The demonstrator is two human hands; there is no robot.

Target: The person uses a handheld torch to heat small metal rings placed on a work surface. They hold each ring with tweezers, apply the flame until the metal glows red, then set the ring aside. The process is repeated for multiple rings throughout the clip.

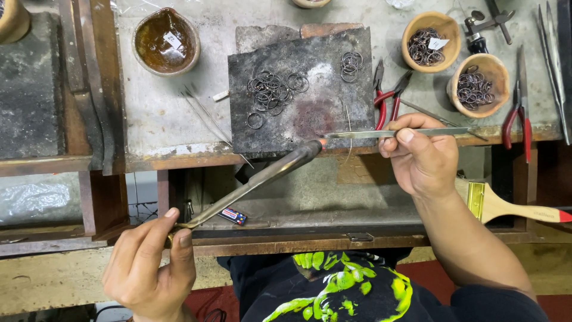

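1. Your left hand is closed on the butt of the torch. Its long metal tube runs up and right, and its tip meets the lower edge of the dark block.
2. Your right hand is pinched on the tweezers, which point left to the block's lower right edge, almost meeting the torch tip.
3. The torch looks stiff and light. I'd keep hold of its rear end, since the tip by the block is probably hot.
4. The tweezers are thin, springy and likely slippery. Grip them mid-shank, as you do.
5. The rings on the block are small, light wire loops that would scatter easily. There are too many to count: one heap, one smaller cluster at the block's upper right and a few strays.
6. Count: one torch, one pair of tweezers in hand and one block. Right of the block are two bowls of rings, two red pliers and one brush. Left of the block is one dish of brown liquid.
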